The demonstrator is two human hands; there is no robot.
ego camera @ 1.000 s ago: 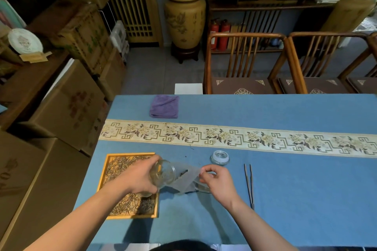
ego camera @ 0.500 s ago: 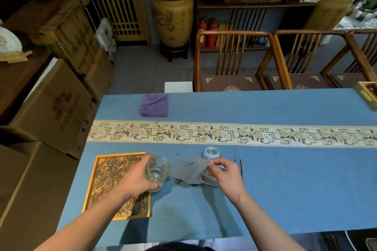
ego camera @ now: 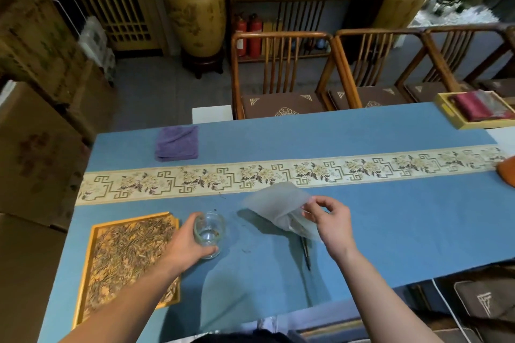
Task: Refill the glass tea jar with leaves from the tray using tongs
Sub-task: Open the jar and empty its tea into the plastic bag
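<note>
Head view, near edge of blue table. One glass tea jar, upright, gripped round its wall by left hand: rigid, slick, breakable, probably light (nearly empty). One tray of dry leaves at near left. One pair of tongs, thin, part-hidden. Right hand pinches one limp translucent sheet.

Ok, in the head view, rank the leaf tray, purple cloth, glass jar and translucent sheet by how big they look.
1. Leaf tray, clearly largest, though it also lies nearest the camera.
2. Translucent sheet and purple cloth: alike; the cloth lies farther off, so I won't rank them.
3. Glass jar, smallest, held by the left hand.
</note>
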